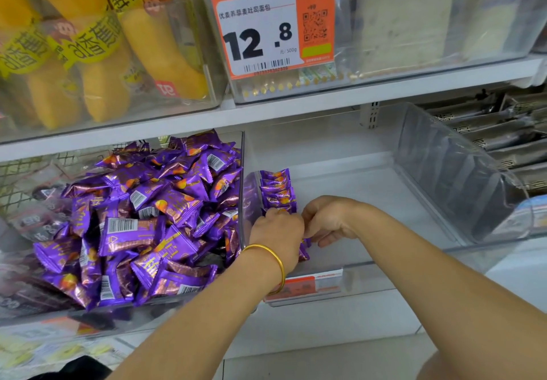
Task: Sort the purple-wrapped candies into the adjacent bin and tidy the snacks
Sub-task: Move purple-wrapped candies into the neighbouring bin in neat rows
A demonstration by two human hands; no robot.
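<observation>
Two white shop shelves (296,104) hold clear plastic bins. On the lower shelf, the left bin (242,148) is heaped with purple-wrapped candies (154,219). The right bin (370,202) beside it is mostly bare, with a neat row of candies (278,191) standing along its left wall. Your forearms reach in from the near side and meet at the near end of that row. Your left hand (276,236), a gold bangle (276,261) on its wrist, curls knuckles-up over the candies. Your right hand (327,221), just beside it, pinches them with bent fingers. An orange price tag (266,30) reading 12.8 hangs above.
</observation>
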